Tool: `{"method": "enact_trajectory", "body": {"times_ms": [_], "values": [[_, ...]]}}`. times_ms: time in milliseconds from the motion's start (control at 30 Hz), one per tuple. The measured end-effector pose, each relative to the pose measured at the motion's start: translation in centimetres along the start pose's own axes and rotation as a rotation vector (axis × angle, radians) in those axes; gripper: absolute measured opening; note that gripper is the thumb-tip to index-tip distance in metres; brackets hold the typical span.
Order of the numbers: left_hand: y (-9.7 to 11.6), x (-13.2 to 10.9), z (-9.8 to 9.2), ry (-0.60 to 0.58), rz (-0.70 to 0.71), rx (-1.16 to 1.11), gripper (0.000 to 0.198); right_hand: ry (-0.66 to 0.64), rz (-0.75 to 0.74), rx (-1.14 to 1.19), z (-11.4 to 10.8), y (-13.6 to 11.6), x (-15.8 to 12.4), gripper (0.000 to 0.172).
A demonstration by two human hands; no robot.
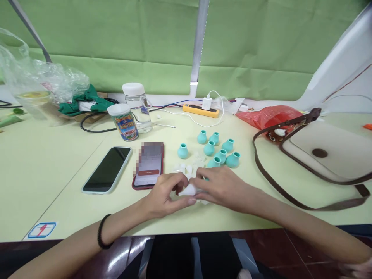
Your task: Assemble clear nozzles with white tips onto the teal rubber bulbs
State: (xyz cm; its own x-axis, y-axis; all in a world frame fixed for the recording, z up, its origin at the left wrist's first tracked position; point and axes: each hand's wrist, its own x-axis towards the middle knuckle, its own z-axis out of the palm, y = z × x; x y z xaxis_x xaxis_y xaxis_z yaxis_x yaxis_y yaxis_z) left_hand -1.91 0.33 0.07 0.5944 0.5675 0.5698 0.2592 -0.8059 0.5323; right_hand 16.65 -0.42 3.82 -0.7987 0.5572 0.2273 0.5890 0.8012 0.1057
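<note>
Both hands (167, 193) (222, 186) pinching smooth white plastic piece (188, 190), rubbery teal caps (215, 149) beyond

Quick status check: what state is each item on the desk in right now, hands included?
Left hand: closed on white piece.
Right hand: gripping the same piece.
Teal caps: loose, mostly upright.
Black phone: screen dark.
Red phone: screen lit.
Can: lidded, upright.
Bottle: capped.
Bag: flap shut.

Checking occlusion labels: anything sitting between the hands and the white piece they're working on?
Nothing visible. The left hand and right hand both already touch the white piece, closing around it from either side. The teal caps and small white parts lie farther back on the table.
</note>
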Motion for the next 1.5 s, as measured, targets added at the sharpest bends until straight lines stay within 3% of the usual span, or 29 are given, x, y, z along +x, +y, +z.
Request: {"method": "enact_trajectory", "body": {"times_ms": [67,167,300,467,533,633,767,867,1200,1500], "values": [[-0.1,0.1,0.1,-0.087,-0.010,0.028,0.027,-0.020,0.007,-0.031,1.0,-0.4,-0.4,0.026],[-0.2,0.2,0.2,-0.138,-0.023,0.057,0.030,-0.004,0.046,0.140,1.6,-0.6,-0.7,0.027],[-0.2,0.3,0.3,-0.100,-0.049,-0.007,0.032,0.023,0.076,0.434,1.8,-0.4,-0.8,0.024],[-0.1,0.5,0.4,-0.048,-0.175,-0.132,0.035,0.142,0.104,0.633,2.2,-0.3,-0.8,0.016],[-0.4,0.7,0.2,0.069,-0.151,-0.016,0.035,0.228,0.213,0.711,2.1,-0.3,-0.7,0.015],[-1.5,0.8,0.0,0.282,-0.054,0.332,0.032,0.292,0.426,0.906,1.6,-0.1,-0.6,0.012],[-2.8,0.8,0.4,0.294,-0.020,0.572,0.028,0.172,0.518,1.227,1.1,0.1,-0.8,0.020],[-2.9,0.8,0.8,0.282,-0.041,0.548,0.027,0.101,0.550,1.353,1.3,-0.2,-0.7,0.017],[-2.8,1.1,1.2,0.265,-0.082,0.301,0.003,0.160,0.529,1.684,2.8,-0.8,-0.2,0.020],[-1.4,1.1,0.5,0.374,0.077,0.188,0.018,0.217,0.507,1.888,3.7,-0.8,0.2,0.019]]}}
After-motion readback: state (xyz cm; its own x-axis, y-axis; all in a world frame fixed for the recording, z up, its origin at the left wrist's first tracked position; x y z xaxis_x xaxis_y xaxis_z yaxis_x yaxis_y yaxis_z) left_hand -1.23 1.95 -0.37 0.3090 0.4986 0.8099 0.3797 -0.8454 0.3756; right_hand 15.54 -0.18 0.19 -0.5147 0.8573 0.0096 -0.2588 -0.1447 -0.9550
